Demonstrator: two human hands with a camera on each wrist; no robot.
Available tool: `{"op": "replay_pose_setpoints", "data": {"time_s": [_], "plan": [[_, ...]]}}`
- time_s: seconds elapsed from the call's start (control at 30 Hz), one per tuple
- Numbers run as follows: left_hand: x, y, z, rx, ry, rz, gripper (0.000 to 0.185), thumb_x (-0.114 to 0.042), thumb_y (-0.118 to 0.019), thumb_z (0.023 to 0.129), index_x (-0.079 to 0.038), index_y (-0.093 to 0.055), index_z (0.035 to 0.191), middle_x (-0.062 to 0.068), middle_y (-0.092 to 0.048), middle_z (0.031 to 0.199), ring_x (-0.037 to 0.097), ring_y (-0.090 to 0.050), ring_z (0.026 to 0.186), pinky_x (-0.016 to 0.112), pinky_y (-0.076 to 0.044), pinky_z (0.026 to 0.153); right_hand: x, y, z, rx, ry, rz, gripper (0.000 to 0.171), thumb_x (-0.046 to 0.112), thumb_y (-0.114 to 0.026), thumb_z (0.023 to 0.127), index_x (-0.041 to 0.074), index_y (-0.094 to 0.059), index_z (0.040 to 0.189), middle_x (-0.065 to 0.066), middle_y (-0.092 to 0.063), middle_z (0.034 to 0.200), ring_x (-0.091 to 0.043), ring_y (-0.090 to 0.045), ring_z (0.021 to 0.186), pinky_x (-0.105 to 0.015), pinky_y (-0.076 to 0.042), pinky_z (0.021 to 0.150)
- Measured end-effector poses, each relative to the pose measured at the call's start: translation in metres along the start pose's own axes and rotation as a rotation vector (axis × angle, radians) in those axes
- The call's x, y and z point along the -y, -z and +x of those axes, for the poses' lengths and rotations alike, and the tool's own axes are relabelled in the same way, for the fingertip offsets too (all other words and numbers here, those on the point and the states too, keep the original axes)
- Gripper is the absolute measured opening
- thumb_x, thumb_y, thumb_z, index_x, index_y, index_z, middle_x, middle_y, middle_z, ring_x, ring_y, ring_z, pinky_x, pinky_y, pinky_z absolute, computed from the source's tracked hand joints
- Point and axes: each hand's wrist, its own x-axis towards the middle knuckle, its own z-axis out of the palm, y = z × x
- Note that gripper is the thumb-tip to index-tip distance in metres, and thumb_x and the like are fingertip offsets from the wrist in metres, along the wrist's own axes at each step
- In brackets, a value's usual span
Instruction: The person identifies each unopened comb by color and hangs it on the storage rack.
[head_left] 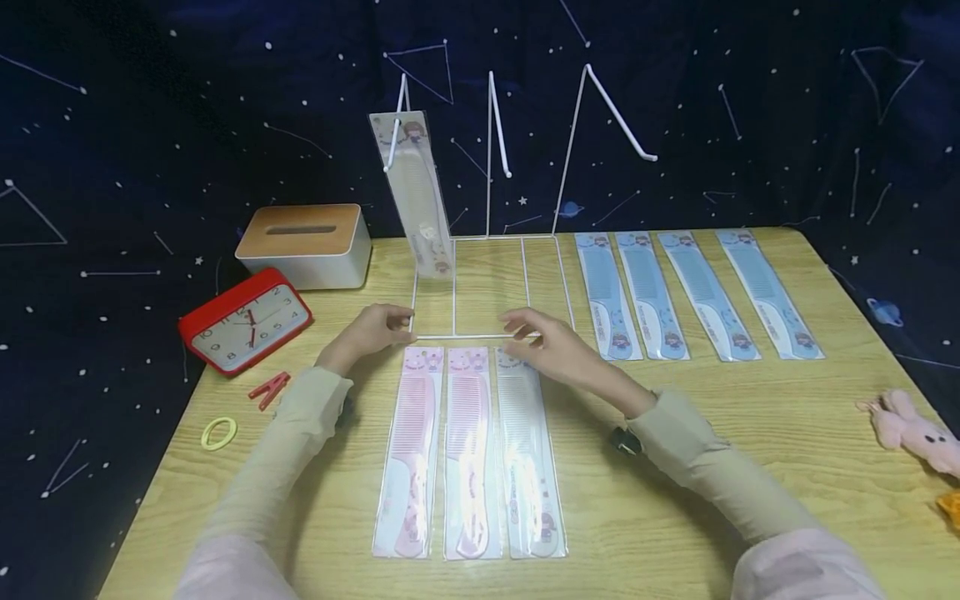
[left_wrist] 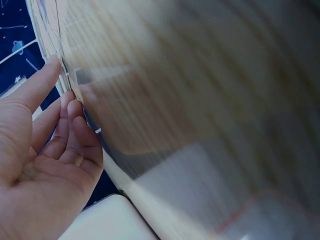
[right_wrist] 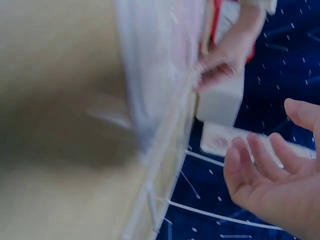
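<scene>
A staged tabletop set, like a small shop display mock-up.

A wooden table (head_left: 675, 467) before a starry dark backdrop (head_left: 187, 100) bears a white wire hanging rack (head_left: 491, 242), packaged combs (head_left: 697, 292), a tissue box (head_left: 306, 243) and a red clock (head_left: 246, 329).

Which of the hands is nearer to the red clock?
Left. The left hand sits at the wire rack's front-left corner, closer to the red clock; the right hand is beyond, near the rack's front right.

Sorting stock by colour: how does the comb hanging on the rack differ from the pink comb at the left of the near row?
The hanging comb is whitish; the pink comb is pink. The hanging comb hangs from a hook of the wire rack, slightly tilted; the pink comb lies flat on the table beside two others. Both are in clear packets with a cartoon card.
</scene>
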Motion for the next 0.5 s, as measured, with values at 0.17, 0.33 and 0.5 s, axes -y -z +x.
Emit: {"op": "replay_pose_setpoints", "data": {"time_s": [0.17,0.33,0.5], "plan": [[0.001,-0.001,-0.001,0.004,-0.001,-0.006,0.053,-0.014,-0.068,0.087,0.005,-0.050,0.133,0.020,-0.060,0.119,0.030,-0.057,0.107,0.033,-0.051,0.082,-0.014,-0.016,-0.036,0.049,-0.044,-0.095,0.049,0.026,-0.064,0.091,0.003,-0.050,0.132,-0.018,-0.054,0.129,-0.034,-0.050,0.117,-0.050,-0.044,0.096],[0.002,-0.002,0.001,-0.008,-0.013,0.004,0.053,-0.013,-0.069,0.087,0.005,-0.050,0.133,0.020,-0.061,0.117,0.030,-0.057,0.107,0.038,-0.050,0.089,-0.020,-0.030,-0.061,0.088,-0.105,-0.228,0.064,0.038,-0.065,0.088,0.002,-0.045,0.136,-0.022,-0.043,0.140,-0.041,-0.036,0.130,-0.057,-0.028,0.107],[0.000,-0.001,0.001,-0.007,-0.016,0.012,0.053,-0.012,-0.069,0.087,0.006,-0.050,0.132,0.021,-0.061,0.117,0.032,-0.057,0.108,0.041,-0.047,0.095,-0.021,-0.044,-0.076,0.153,-0.125,-0.413,0.080,0.053,-0.065,0.083,0.006,-0.040,0.142,-0.034,-0.028,0.145,-0.050,-0.025,0.133,-0.066,-0.023,0.105]]}}
